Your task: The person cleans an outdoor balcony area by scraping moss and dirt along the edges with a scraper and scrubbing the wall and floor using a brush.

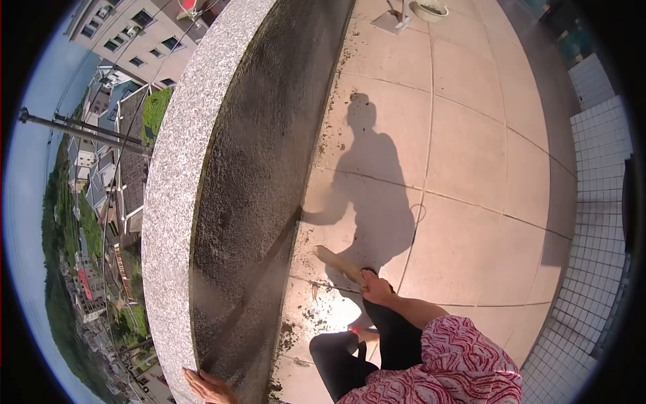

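My right hand point(377, 287) is closed around the end of a tan, wooden-looking long flat tool point(336, 262). The tool points away from me toward the foot of the wall, above the tiled floor point(464, 262). Whether its far end touches the tiles I cannot tell. Down at the lower left, my left hand point(207, 387) lies on the speckled granite top point(171, 222) of the wall, fingers stretched out. Dark crumbs of dirt point(288, 334) are scattered along the base of the rough dark wall face point(259, 155).
A dustpan point(390, 21) and a round pale basin point(429, 10) stand farther along the floor. White tiled wall point(602, 202) runs along the right side. Beyond the granite top is a drop, with buildings point(138, 37) and a pole point(87, 132). My shadow point(377, 182) falls across the tiles.
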The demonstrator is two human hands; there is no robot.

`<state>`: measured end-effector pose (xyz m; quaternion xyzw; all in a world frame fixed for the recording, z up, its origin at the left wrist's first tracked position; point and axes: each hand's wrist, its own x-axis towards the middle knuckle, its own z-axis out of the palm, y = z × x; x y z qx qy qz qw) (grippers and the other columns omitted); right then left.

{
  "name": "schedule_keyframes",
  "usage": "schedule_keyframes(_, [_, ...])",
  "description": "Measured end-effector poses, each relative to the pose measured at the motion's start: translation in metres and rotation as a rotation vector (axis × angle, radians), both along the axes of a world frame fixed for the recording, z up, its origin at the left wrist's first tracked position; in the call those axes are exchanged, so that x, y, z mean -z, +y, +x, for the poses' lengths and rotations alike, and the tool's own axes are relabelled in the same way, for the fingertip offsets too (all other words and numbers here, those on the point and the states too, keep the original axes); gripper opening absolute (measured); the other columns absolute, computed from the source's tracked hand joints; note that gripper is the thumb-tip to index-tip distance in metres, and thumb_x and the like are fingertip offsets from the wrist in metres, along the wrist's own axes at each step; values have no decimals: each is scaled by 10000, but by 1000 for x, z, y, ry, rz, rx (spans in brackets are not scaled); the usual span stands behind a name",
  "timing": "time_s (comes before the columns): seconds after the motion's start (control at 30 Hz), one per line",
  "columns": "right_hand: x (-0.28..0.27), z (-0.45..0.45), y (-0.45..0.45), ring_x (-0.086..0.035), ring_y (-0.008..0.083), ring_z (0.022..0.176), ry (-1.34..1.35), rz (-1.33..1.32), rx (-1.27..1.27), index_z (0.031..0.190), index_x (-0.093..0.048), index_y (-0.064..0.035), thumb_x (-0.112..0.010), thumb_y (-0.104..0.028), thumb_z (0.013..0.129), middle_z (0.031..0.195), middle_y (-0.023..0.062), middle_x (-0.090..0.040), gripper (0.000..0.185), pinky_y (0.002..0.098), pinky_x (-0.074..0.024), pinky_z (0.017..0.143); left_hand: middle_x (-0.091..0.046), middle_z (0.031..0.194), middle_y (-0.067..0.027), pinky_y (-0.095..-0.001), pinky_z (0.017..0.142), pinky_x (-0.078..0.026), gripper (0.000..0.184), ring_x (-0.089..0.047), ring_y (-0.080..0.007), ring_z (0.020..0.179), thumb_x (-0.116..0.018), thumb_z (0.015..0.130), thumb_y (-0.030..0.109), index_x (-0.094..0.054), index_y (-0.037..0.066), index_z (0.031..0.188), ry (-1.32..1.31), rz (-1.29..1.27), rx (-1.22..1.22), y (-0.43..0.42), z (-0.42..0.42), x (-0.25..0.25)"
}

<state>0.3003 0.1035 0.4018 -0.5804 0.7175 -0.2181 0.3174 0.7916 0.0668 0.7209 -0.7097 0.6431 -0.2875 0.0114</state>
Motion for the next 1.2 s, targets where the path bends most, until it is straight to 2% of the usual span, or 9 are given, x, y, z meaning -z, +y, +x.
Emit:
schedule_keyframes(0.13, [-39, -8, -11, -667, 411, 972, -235, 718, 93, 1338, -460, -131, -679, -305, 780, 1066, 239, -664, 624, 517, -527, 840, -642, 1153, -282, -481, 881, -510, 282, -637, -417, 1046, -521, 1007, 166, -608, -64, 1146, -126, 62, 119, -11, -1, -18])
schedule_keyframes(0.33, [-124, -29, -46, -655, 433, 992, -503, 424, 330, 1396, -417, -115, -683, -289, 771, 1024, 249, -671, 701, 506, -528, 857, -665, 969, -252, -507, 749, -498, 284, -647, -426, 873, -530, 988, 256, -614, -13, 1022, 93, 152, -330, -65, -12, -40])
schedule_keyframes(0.43, [-141, -39, -95, -640, 467, 996, -576, 393, 404, 1255, -447, -32, -698, -244, 768, 982, 290, -650, 587, 503, -510, 831, -677, 878, -236, -520, 683, -493, 301, -652, -431, 786, -535, 978, 301, -617, 12, 960, 224, 86, -491, -120, -24, -46])
schedule_keyframes(0.5, [-166, -57, -142, -631, 499, 975, -689, 325, 495, 1127, -447, 7, -708, -215, 767, 942, 325, -635, 497, 506, -494, 801, -685, 816, -226, -529, 638, -489, 317, -656, -434, 729, -539, 972, 331, -619, 29, 919, 310, 1, -349, -184, -57, -43])
schedule_keyframes(0.6, [-171, -81, -213, -636, 499, 955, -687, 181, 527, 1125, -450, 16, -711, -234, 776, 909, 336, -635, 502, 508, -491, 789, -654, 988, -246, -474, 737, -495, 234, -636, -428, 907, -593, 965, 168, -620, -40, 1068, 423, -96, 236, -321, -147, -35])
schedule_keyframes(0.7, [-202, -115, -300, -671, 458, 885, -765, 204, 565, 1236, -441, 5, -584, -370, 939, 865, 309, -647, 499, 490, -502, 746, -612, 1144, -245, -495, 882, -477, 235, -597, -422, 1034, -564, 994, 133, -592, -46, 1143, 637, 35, 550, -460, -301, -75])
schedule_keyframes(0.93, [-259, -211, -501, -681, 340, 936, -860, 16, 621, 1542, -191, -36, -391, -491, 1030, 948, 214, -670, 714, 449, -503, 807, -565, 1268, -230, -458, 1006, -437, 332, -529, -405, 1189, -537, 1017, 256, -593, -20, 1193, 709, 228, 954, -736, -553, -72])
schedule_keyframes(1.1, [-261, -297, -634, -451, 103, 496, -999, -209, 548, 1592, -119, -149, -368, -589, 1012, 814, 46, -522, 770, 296, -413, 461, -563, 1253, -257, -459, 990, -449, 446, -547, -431, 1165, -499, 1027, 368, -579, -18, 1235, 635, 296, 1052, -905, -696, -49])
schedule_keyframes(1.2, [-286, -353, -700, -465, 95, 521, -1207, -129, 555, 1595, -121, -158, -351, -597, 1015, 799, 38, -513, 763, 285, -439, 475, -548, 1279, -259, -456, 1015, -426, 409, -529, -430, 1177, -452, 1048, 311, -564, -28, 1248, 599, 207, 1069, -980, -756, -40])
